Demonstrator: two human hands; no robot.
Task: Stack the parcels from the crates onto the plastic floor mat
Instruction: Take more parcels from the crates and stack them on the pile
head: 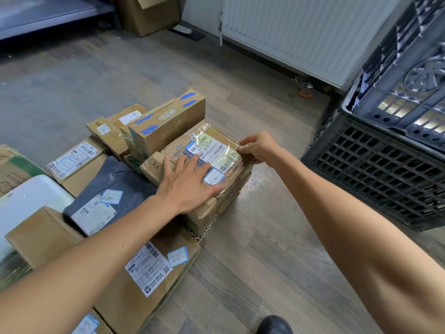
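– On top of the stack, right end: what's there?
– Taped parcel (pixel 212 150), brown cardboard under clear wrap, white labels facing up. It lies flat on other boxes, incl. an X4 box (pixel 154 168) sticking out from under its left side.
– Hands?
– Left hand (pixel 185 183) lies flat on the parcel's top, fingers straight & spread, thumb along the near edge. It's pressing, not gripping. Right hand (pixel 258 147) pinches the parcel's far right corner, fingers curled over the edge.
– Mat?
– Only a bit shows: white floor mat (pixel 203 233), plastic lattice, poking out below the parcel's near corner, under the bottom box.
– What else is round the parcel?
– Against its far-left side there's a taller box w/ blue marks (pixel 168 126). Left of the parcel & lower is a grey mailer bag (pixel 115 179) w/ a white label. Nearer the camera than the parcel, a big labelled box (pixel 144 271). Further left are more boxes; can't read details.
– Crates?
– Right of the parcel, well apart, across bare wood floor (pixel 252 261): a dark crate (pixel 375 174) w/ a grey crate (pixel 409 92) on top. Can't tell what's inside.
– Anything else?
– Beyond the parcel, a white radiator (pixel 301 27) on the wall. Nearer than the parcel & to its right, the toe of a dark shoe (pixel 274 325).
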